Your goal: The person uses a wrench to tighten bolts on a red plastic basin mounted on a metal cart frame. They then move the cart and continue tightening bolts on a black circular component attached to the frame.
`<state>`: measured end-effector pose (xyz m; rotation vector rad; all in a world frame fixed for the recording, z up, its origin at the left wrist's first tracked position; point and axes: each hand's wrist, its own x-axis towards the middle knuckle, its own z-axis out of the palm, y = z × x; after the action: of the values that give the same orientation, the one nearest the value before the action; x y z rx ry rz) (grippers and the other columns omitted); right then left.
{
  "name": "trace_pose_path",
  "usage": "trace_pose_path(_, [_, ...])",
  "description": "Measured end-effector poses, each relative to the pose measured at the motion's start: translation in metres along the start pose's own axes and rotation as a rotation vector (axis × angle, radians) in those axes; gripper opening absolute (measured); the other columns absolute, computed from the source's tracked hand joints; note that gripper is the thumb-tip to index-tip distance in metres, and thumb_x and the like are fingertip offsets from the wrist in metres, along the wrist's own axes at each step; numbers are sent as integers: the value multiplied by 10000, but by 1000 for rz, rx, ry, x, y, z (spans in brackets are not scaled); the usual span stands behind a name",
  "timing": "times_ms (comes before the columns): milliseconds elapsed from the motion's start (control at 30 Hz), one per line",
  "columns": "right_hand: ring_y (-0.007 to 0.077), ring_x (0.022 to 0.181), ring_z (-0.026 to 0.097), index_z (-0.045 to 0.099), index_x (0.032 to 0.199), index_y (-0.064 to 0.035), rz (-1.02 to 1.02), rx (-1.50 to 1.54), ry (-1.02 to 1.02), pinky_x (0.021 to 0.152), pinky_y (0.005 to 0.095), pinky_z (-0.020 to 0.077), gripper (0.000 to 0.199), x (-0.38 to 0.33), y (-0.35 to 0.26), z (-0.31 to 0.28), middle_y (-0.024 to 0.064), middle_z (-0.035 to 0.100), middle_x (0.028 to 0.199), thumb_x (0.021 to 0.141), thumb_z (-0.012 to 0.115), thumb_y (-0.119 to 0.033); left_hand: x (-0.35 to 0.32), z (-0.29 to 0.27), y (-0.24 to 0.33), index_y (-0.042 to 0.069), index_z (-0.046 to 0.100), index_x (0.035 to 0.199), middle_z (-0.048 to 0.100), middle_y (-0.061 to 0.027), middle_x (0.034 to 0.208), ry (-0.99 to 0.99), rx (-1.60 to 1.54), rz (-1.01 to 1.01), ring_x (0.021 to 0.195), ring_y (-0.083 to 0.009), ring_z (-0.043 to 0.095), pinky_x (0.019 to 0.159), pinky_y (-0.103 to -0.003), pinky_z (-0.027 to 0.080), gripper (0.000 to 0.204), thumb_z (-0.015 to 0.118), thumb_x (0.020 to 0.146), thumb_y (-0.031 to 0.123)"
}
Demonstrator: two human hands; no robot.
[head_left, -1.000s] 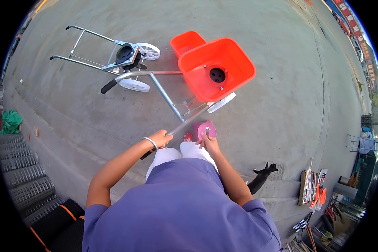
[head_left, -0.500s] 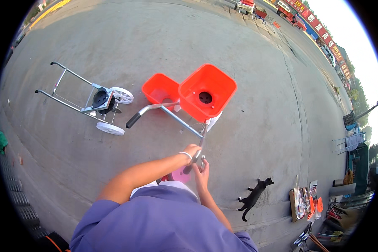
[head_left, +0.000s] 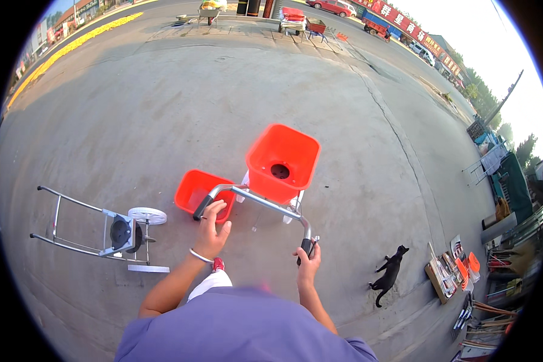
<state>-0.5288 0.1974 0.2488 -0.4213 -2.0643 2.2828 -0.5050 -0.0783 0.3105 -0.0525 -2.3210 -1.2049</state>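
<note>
In front of me stands a push spreader with an orange-red hopper [head_left: 283, 158], a dark round plate showing at its bottom. Its bent metal handlebar [head_left: 265, 204] reaches back toward me and ends in two black grips. My right hand [head_left: 308, 264] is closed around the right black grip; a small metal piece sticks up beside the fingers. At the left black grip [head_left: 204, 207], my left hand [head_left: 209, 236] has its fingers apart, close to the grip or just touching it. A second orange-red hopper [head_left: 190, 192] rests on the ground, partly behind the left grip.
To the left lies a metal spreader frame [head_left: 111, 232] with white wheels [head_left: 148, 215]. A black cat [head_left: 390, 274] is at my right, near a box of tools [head_left: 443, 277]. More long-handled goods line the right edge. Loaded carts [head_left: 292, 21] stand far ahead by the road.
My left hand has left the right side of the handlebar and moved left to the other grip. The handlebar now sits squarely before me, and my view has lifted.
</note>
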Motion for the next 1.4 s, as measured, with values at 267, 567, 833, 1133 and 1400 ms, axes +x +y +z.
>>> trace_pose_path(267, [49, 596, 529, 533, 1147, -48, -118, -195, 267, 551, 198, 338, 376, 119, -37, 53, 27, 629, 660, 788, 614, -125, 111, 18, -141, 3, 424, 1240, 501, -142, 1188, -93, -391, -332, 1092, -254, 512, 931, -371, 414, 415, 528, 919, 245])
trace_pose_path(567, [79, 544, 536, 587, 1089, -34, -194, -188, 260, 521, 228, 371, 266, 326, -78, 48, 44, 605, 673, 855, 571, -161, 283, 127, -154, 109, 213, 1396, 565, -157, 1075, -266, -1011, -740, 702, -157, 598, 678, -315, 486, 559, 502, 920, 156])
trace_pose_path(833, [100, 463, 521, 621, 965, 7, -177, -312, 190, 447, 232, 375, 250, 563, -142, 71, 40, 569, 667, 910, 522, -216, 444, 234, -169, 39, 398, 1264, 546, -107, 944, -49, -1478, -1107, 623, -112, 462, 632, -293, 445, 398, 531, 900, 130])
trace_pose_path(1133, [110, 462, 525, 591, 811, 6, -278, -498, 432, 459, 255, 370, 394, 815, -187, 140, 37, 572, 609, 917, 511, -365, 634, 326, -226, 39, 480, 1166, 561, -104, 940, -293, -1674, -1067, 765, -169, 558, 756, -350, 482, 282, 531, 919, 165])
trace_pose_path(1400, [77, 483, 482, 548, 664, -15, -329, -432, 570, 488, 252, 343, 437, 999, -191, 217, 37, 554, 523, 901, 546, -383, 823, 401, -321, 42, 485, 1099, 538, -55, 825, -322, -1558, -1262, 673, -135, 536, 632, -290, 488, 273, 592, 891, 184])
